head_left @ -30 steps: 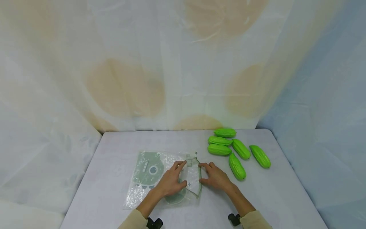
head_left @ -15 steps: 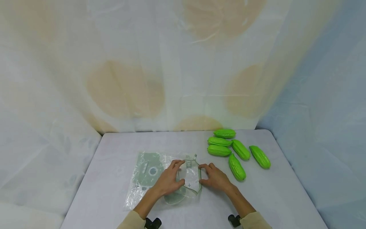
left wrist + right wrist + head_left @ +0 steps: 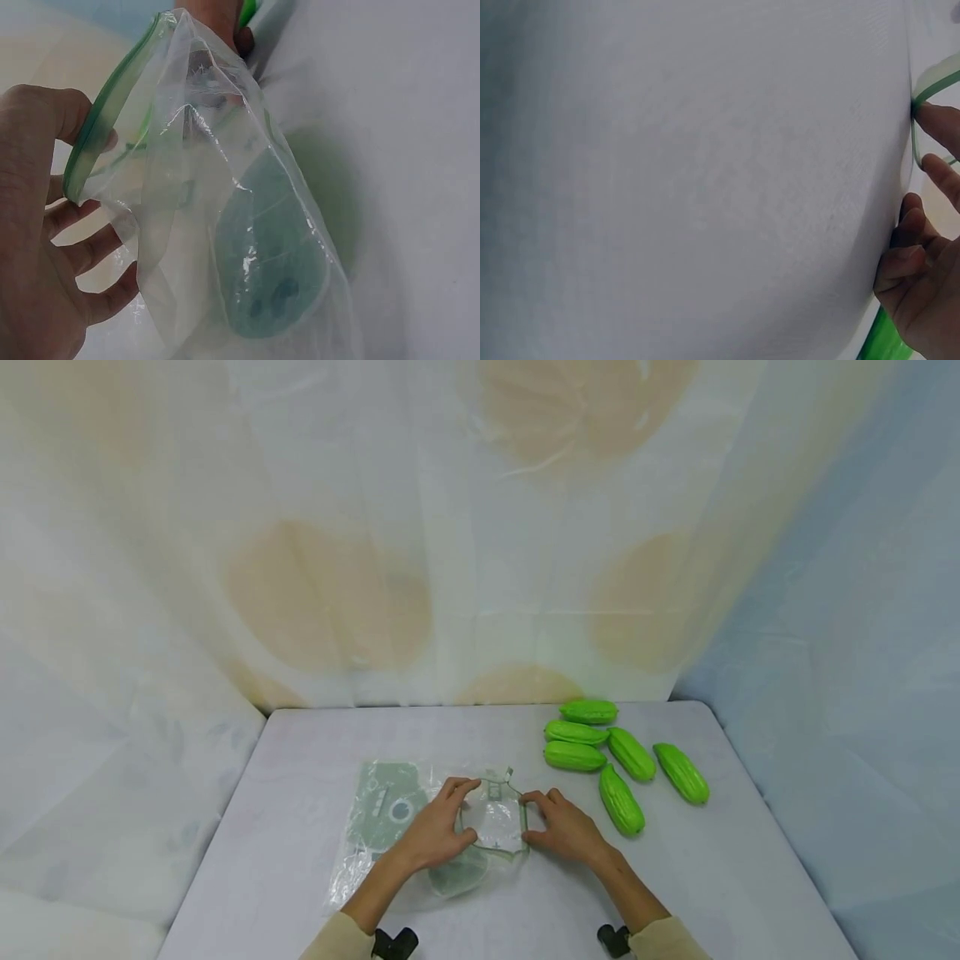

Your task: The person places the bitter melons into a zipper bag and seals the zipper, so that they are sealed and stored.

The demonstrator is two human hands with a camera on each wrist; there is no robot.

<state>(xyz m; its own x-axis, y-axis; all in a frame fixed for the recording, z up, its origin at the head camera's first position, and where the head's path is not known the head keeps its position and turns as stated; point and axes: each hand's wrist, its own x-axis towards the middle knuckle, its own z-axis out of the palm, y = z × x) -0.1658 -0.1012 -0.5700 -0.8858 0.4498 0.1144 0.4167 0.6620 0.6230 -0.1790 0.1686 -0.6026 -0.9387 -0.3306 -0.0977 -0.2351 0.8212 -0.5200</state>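
Note:
A clear zip bag (image 3: 390, 827) with a green printed design lies on the white table (image 3: 300, 752). Its green-rimmed mouth (image 3: 495, 818) faces right and stands open. My left hand (image 3: 465, 812) pinches the left side of the rim between thumb and fingers. The left wrist view shows that hand (image 3: 71, 187) gripping the green zip strip (image 3: 105, 127), with the bag (image 3: 255, 247) hanging open beside it. My right hand (image 3: 529, 816) holds the right side of the mouth. In the right wrist view its fingertips (image 3: 934, 124) touch the green rim (image 3: 939, 82).
Several green ridged gourds (image 3: 621, 756) lie in a cluster on the table's right half, the nearest (image 3: 622, 799) just right of my right hand. Draped cloth (image 3: 450, 568) hangs behind and beside the table. The table's front edge is near my sleeves.
The bag's mouth has been pulled wider and rounder between my hands. My left hand has shifted slightly left; the right hand has stayed almost still.

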